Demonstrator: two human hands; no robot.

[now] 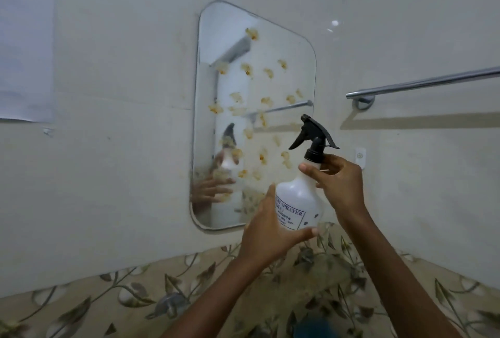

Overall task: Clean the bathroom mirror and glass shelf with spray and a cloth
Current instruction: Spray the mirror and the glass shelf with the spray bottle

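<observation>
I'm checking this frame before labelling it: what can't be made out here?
- Spray bottle label: head view, partly covered by the left hand and too blurred to read in full.
- Cloth: none identifiable; a blue patch is cut off by the bottom edge.
- Glass shelf: not identifiable in the blurred lower area.
- Trigger: the right hand grips the neck; whether it is spraying is unclear.

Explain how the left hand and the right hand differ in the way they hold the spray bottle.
The left hand supports the spray bottle low down, cupping the wide white body beside the label, while the right hand grips high up, at the narrow neck just under the black trigger head. The left hand's thumb lies across the front bottom; the right hand's thumb presses the shoulder. Both hands touch the bottle, held upright before the stained mirror.
</observation>
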